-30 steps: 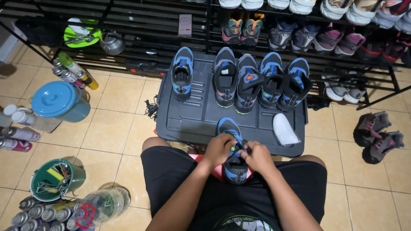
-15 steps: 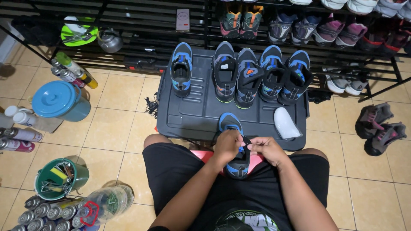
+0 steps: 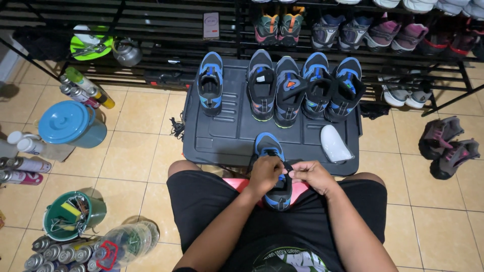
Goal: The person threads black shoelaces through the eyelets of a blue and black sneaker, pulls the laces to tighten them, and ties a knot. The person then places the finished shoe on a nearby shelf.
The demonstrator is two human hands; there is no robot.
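Pinching the lace, your left hand (image 3: 265, 174) and right hand (image 3: 313, 176) have drawn together over the blue shoe (image 3: 273, 168) on your lap, its toe over the grey tray (image 3: 222, 136). You've leaned closer since a second ago; the lacing goes on.

The setting is a shoe-cleaning work area on a tiled floor (image 3: 136, 151), indicated by black metal racks (image 3: 166, 30) loaded with sneakers, a grey tray (image 3: 227, 136) of sneakers, spray cans (image 3: 55, 254), and a brush-filled green bucket (image 3: 73, 214).
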